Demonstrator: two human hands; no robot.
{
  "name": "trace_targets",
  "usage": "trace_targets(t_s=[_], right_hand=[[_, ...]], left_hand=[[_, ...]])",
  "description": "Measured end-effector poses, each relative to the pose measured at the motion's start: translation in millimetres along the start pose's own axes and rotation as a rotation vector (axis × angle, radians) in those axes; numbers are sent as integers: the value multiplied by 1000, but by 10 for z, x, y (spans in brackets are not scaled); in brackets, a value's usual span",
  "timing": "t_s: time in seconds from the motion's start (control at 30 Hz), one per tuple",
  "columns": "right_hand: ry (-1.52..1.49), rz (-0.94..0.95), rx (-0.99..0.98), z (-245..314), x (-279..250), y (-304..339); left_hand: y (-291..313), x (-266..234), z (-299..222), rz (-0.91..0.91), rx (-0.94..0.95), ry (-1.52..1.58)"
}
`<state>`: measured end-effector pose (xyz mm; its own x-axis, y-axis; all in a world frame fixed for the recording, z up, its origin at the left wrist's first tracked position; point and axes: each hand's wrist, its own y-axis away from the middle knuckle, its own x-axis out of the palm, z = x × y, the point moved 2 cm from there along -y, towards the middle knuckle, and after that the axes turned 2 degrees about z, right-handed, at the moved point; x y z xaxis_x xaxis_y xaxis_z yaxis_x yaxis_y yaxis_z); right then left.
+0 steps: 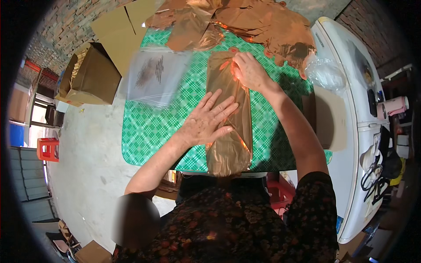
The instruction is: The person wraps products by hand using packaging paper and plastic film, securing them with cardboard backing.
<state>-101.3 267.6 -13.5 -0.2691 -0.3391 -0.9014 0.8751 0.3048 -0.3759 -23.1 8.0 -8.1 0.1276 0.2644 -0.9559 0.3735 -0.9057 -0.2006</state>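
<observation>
A long, shiny copper-coloured foil piece (226,151) lies folded lengthwise on the green checked tabletop (149,127), its near end reaching the table's front edge. My left hand (204,120) rests on the middle of it, fingers spread and stretched out. At its far right corner my right hand (251,72) is closed, with bent fingers gripping the crumpled foil edge. The fingertips of that hand are partly hidden. A loose pile of similar copper-coloured foil (272,28) covers the far side of the table.
Clear plastic bags (160,76) lie at the table's left. Crumpled clear plastic (325,73) sits at the right, by a white fridge (337,109). An open cardboard box (94,74) stands on the left, and a red stool (48,149) is farther out on the floor.
</observation>
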Motion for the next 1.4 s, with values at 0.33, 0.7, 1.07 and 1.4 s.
trace_targets(t_s=[0.33, 0.7, 1.07, 1.4], right_hand=[[82, -97, -60, 55, 85, 120], [81, -27, -30, 41, 77, 139], [100, 87, -21, 4, -81, 56], [80, 156, -157, 377, 27, 86]], left_hand=[[-18, -99, -8, 54, -23, 27], [-595, 140, 198, -408, -208, -117], [-628, 306, 204, -311, -293, -175], [-606, 338, 214, -339, -256, -168]])
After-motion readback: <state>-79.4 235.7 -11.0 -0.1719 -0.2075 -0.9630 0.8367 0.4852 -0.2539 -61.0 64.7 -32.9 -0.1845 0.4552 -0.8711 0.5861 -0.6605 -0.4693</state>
